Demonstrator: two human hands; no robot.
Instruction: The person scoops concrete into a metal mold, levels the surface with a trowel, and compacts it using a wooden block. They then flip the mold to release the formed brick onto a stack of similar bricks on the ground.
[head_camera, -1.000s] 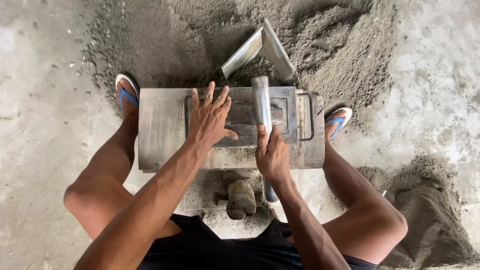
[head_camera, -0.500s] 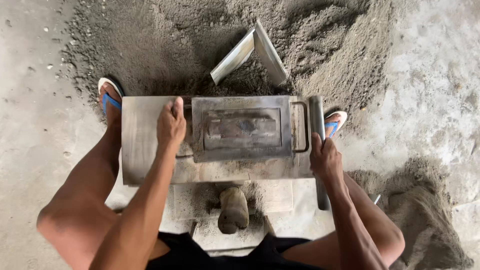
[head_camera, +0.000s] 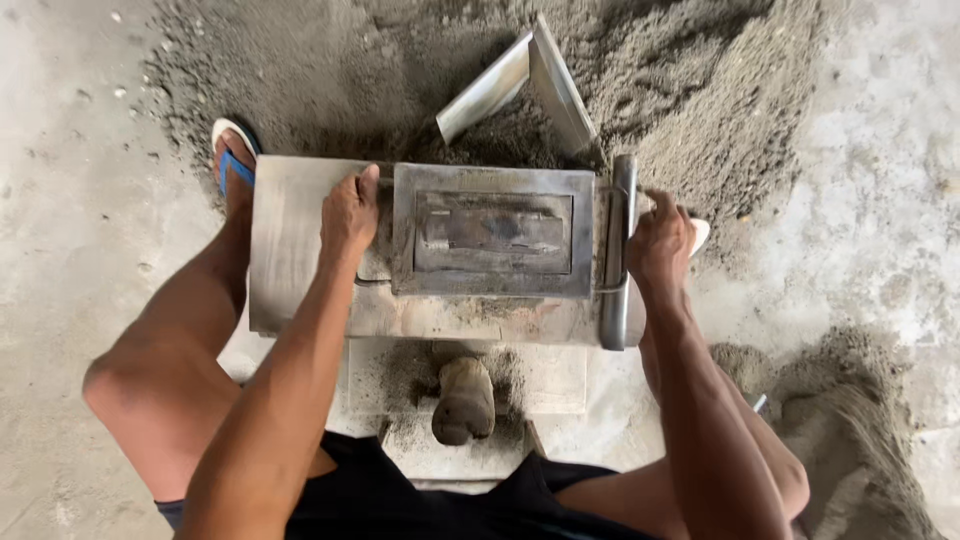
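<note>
Looks like a small manual block-making yard or workshop, ground-level work. Bare rough concrete floor (head_camera: 60, 300), dusty and stained. Big heap of grey sand-cement mix (head_camera: 700, 110) just beyond the hands, spilling up to the far edge of a steel block mould (head_camera: 300, 250); a smaller pile (head_camera: 860, 430) lies near the right hand's side. A bent sheet-metal scoop (head_camera: 530, 85) is stuck in the heap, above the grip. Mould is worn, grey with cement residue, and sits on a low slab (head_camera: 540, 375) dusted with mix. Person squats over it barefoot-style in flip-flops (head_camera: 232, 150). No bench, no machinery in view.
</note>
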